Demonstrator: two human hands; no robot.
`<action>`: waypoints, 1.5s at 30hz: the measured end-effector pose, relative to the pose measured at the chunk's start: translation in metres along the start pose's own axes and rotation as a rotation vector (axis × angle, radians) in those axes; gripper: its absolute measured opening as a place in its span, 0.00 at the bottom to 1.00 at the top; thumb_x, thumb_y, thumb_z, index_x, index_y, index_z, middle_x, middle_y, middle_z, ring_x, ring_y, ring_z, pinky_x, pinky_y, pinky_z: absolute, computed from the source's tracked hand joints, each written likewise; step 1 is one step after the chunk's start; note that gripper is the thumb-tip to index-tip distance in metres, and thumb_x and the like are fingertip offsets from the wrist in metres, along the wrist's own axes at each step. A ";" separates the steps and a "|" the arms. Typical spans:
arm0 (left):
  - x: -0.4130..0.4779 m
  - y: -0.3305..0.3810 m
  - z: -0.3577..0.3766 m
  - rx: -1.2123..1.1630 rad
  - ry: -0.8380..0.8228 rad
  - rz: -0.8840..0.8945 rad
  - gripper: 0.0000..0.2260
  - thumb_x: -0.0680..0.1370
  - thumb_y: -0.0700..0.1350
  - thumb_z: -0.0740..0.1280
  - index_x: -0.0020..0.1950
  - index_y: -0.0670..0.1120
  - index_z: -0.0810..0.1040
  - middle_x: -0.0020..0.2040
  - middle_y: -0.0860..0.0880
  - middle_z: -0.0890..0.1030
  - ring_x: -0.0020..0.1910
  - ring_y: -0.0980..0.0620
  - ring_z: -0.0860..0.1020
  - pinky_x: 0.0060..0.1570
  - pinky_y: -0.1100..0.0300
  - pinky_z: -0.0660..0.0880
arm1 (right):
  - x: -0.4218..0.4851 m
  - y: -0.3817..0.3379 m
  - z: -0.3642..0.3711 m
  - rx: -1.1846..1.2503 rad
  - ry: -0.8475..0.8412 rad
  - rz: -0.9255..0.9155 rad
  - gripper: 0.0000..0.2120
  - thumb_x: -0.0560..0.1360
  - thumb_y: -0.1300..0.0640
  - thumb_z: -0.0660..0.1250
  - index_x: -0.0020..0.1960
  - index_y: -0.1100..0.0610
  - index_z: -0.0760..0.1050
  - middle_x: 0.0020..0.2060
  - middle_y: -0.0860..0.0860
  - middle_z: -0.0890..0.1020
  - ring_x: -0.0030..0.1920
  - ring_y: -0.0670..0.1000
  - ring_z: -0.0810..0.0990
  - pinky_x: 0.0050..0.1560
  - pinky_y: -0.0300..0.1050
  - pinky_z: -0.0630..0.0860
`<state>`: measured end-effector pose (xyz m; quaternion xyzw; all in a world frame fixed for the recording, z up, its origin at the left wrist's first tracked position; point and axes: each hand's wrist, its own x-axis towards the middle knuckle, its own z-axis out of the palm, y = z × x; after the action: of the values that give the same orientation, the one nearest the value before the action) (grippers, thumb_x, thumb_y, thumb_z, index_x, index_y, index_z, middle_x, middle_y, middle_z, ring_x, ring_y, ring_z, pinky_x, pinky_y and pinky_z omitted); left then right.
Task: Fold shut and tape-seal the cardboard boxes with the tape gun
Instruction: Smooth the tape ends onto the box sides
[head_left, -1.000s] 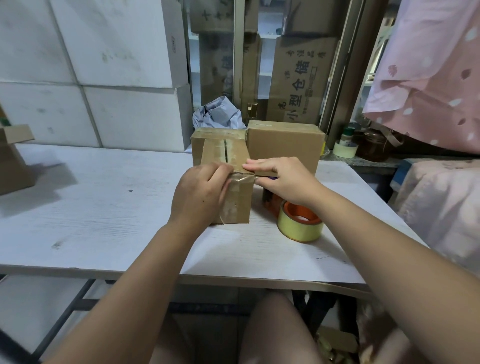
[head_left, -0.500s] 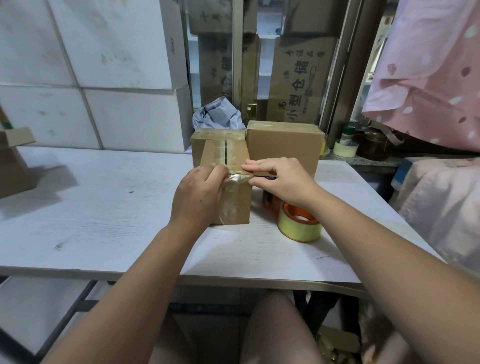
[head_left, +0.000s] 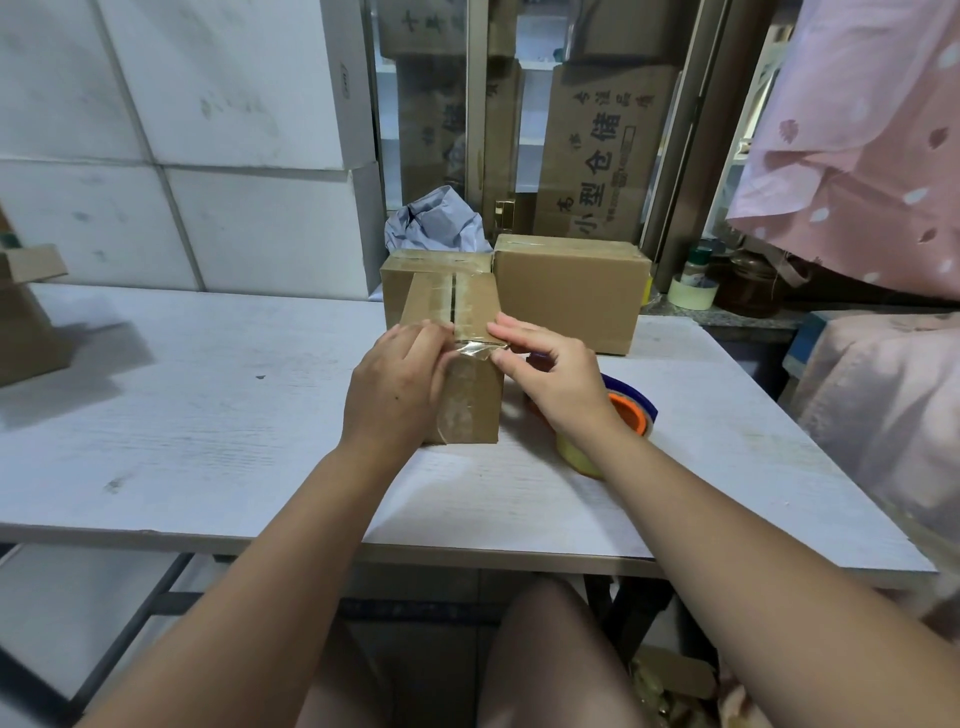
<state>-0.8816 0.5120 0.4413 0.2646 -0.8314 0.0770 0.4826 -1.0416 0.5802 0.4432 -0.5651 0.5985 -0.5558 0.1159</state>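
We logged small box (head_left: 447, 306) between both hands, top seam taped; right hand (head_left: 556, 379) pinched tape strip (head_left: 475, 351) at near edge; left hand (head_left: 395, 395) pressed strip down front, grip unclear; tape gun (head_left: 631, 410) under right wrist; beyond hands two boxes (head_left: 566, 296) looked sealed; open box (head_left: 26, 312) far off left hand, undone.

Left hand (head_left: 395, 395), right hand (head_left: 556, 379) — taped box (head_left: 470, 410)
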 end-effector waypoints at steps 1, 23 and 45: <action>-0.001 0.000 0.000 -0.001 0.006 0.003 0.09 0.77 0.44 0.60 0.46 0.42 0.79 0.44 0.48 0.83 0.40 0.46 0.80 0.35 0.61 0.69 | -0.001 0.000 0.001 0.003 0.013 -0.004 0.14 0.73 0.57 0.71 0.58 0.49 0.80 0.60 0.42 0.78 0.61 0.36 0.74 0.64 0.38 0.69; 0.028 0.002 -0.018 -0.254 -0.130 -0.398 0.06 0.77 0.48 0.66 0.49 0.52 0.83 0.45 0.53 0.83 0.46 0.52 0.78 0.45 0.59 0.71 | 0.019 -0.024 0.006 -0.277 0.009 -0.030 0.10 0.71 0.45 0.71 0.40 0.51 0.76 0.42 0.48 0.76 0.45 0.46 0.74 0.43 0.31 0.67; 0.011 -0.027 0.007 -0.464 -0.155 -0.181 0.12 0.74 0.49 0.67 0.55 0.50 0.83 0.53 0.61 0.78 0.60 0.61 0.71 0.62 0.70 0.64 | 0.022 -0.011 0.001 -0.422 -0.147 -0.170 0.18 0.74 0.50 0.69 0.62 0.52 0.78 0.63 0.47 0.77 0.68 0.46 0.70 0.67 0.33 0.58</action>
<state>-0.8774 0.4827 0.4435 0.2250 -0.8342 -0.1799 0.4702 -1.0416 0.5649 0.4621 -0.6644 0.6416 -0.3833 -0.0089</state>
